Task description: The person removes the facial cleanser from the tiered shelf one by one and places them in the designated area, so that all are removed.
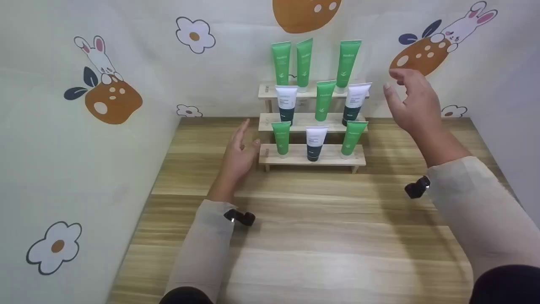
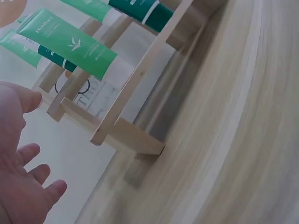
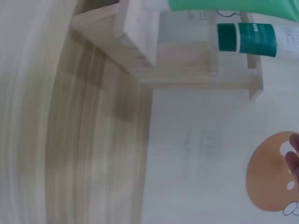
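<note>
A three-step wooden rack (image 1: pixel 295 159) holds several upright tubes. On the top step stand green tubes (image 1: pixel 346 63); the middle step has a green tube (image 1: pixel 324 100) between two white-and-dark-green tubes (image 1: pixel 287 101). Along the bottom step, a white-and-dark tube (image 1: pixel 315 142) stands between two green tubes (image 1: pixel 282 137). My left hand (image 1: pixel 239 158) is beside the rack's lower left end, fingers extended, holding nothing. To the right of the rack, my right hand (image 1: pixel 415 101) is raised with fingers loosely bent and nothing in them. Only its fingertips (image 3: pixel 293 161) show in the right wrist view.
The rack stands on a wood-grain table (image 1: pixel 303 236) against a pale wall covering (image 1: pixel 236 76) printed with rabbits, flowers and orange fruit shapes. Another covered wall (image 1: pixel 105 169) rises along the left edge. Both sleeves carry small black wrist cameras (image 1: pixel 239 216).
</note>
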Tool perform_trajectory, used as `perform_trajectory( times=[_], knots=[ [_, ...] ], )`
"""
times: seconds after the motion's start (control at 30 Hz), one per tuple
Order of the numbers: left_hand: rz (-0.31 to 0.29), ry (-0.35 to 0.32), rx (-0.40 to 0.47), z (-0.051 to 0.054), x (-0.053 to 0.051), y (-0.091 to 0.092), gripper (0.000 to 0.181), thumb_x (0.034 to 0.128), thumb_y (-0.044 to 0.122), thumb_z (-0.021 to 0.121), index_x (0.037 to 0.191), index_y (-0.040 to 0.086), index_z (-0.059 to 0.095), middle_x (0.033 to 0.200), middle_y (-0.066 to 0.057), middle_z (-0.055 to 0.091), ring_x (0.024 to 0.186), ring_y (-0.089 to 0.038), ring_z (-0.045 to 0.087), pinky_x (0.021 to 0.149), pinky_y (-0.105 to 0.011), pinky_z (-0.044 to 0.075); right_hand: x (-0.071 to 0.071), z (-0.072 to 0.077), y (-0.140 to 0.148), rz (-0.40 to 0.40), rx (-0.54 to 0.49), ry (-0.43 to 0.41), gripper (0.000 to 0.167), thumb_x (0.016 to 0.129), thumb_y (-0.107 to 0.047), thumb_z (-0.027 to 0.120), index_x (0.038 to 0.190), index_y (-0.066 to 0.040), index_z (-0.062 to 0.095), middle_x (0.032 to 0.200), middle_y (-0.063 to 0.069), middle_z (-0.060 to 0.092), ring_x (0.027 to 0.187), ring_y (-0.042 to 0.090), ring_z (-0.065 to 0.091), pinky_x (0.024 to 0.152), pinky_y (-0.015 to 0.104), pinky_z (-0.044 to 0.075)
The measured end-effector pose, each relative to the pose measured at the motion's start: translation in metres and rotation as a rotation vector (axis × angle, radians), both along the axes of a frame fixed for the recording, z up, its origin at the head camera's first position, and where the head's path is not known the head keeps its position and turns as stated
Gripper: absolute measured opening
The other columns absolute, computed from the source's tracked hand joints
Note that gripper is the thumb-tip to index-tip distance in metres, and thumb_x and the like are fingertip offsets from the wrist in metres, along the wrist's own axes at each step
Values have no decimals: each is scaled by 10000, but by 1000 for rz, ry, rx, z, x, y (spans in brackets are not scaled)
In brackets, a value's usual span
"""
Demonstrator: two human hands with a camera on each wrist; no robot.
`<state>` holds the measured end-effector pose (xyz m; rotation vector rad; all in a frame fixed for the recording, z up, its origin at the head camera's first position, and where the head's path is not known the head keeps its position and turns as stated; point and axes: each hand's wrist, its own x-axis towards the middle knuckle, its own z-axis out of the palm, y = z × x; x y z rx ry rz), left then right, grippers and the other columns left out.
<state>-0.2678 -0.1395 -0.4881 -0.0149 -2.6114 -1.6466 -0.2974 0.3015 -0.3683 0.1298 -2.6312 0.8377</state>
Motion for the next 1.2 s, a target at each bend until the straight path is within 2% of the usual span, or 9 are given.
perform_trajectory(
  times=[0.07, 0.2, 0.33, 0.47, 0.57, 0.73, 0.93, 1.07, 1.2],
  knots=[
    [-5, -3, 79, -5, 3, 1, 686, 1053, 355, 660, 1662, 406, 347, 1777, -13, 277, 1625, -283, 324, 1300, -508, 389, -1, 5, -3, 12, -44, -17, 558, 1088, -522, 481, 1578, -255, 507, 1599, 23, 550, 1442, 274, 543, 1194, 567, 485],
    [-13, 1, 199, -14, 8, 3, 680, 1063, 289, 661, 1673, 296, 360, 1747, -25, 356, 1593, -297, 394, 1297, -477, 399, -4, 19, -10, 32, -146, -76, 519, 1090, -479, 515, 1573, -290, 513, 1579, 9, 566, 1429, 235, 556, 1189, 482, 509],
    [0, -44, 284, -22, 12, 4, 639, 1069, 257, 659, 1655, 231, 404, 1700, -20, 441, 1563, -312, 444, 1286, -471, 416, -8, 31, -14, 63, -299, -101, 466, 1083, -412, 580, 1533, -297, 550, 1526, 17, 610, 1402, 205, 571, 1190, 388, 496],
    [12, -87, 396, -29, 11, 5, 590, 1068, 174, 661, 1621, 142, 459, 1662, -77, 496, 1547, -345, 462, 1264, -444, 449, -12, 42, -19, 103, -464, -86, 429, 1065, -343, 646, 1481, -250, 595, 1371, -26, 673, 1279, 145, 613, 1085, 251, 535],
    [14, -117, 457, -32, 9, 5, 569, 1058, 126, 669, 1596, 100, 487, 1630, -103, 531, 1523, -323, 496, 1247, -393, 470, -17, 50, -23, 145, -568, -89, 418, 1047, -296, 689, 1450, -207, 622, 1248, -67, 680, 1181, 110, 642, 976, 204, 563],
    [20, -165, 488, -35, 8, 6, 515, 1038, 86, 684, 1536, 66, 550, 1581, -92, 580, 1455, -259, 570, 1215, -350, 500, -25, 60, -28, 182, -660, -142, 423, 1033, -255, 717, 1438, -174, 628, 1182, -49, 670, 1139, 128, 684, 949, 225, 577],
    [-3, -160, 472, -39, 7, 7, 498, 1019, 64, 702, 1503, 57, 584, 1557, -97, 597, 1437, -266, 581, 1213, -361, 503, -36, 68, -34, 205, -778, -194, 463, 1000, -230, 763, 1437, -176, 622, 1191, -13, 670, 1171, 166, 704, 955, 227, 594],
    [-3, -164, 485, -42, 8, 7, 471, 1010, 46, 702, 1473, 43, 614, 1532, -121, 613, 1378, -266, 608, 1189, -368, 521, -44, 69, -37, 229, -813, -217, 475, 988, -236, 780, 1431, -167, 623, 1197, -5, 672, 1177, 174, 701, 941, 227, 600],
    [7, -175, 497, -43, 8, 8, 447, 1000, 51, 708, 1443, 43, 643, 1490, -149, 644, 1344, -263, 628, 1177, -367, 531, -51, 70, -38, 241, -800, -293, 491, 998, -279, 770, 1451, -187, 605, 1262, -3, 667, 1211, 189, 678, 941, 231, 595]
  ],
)
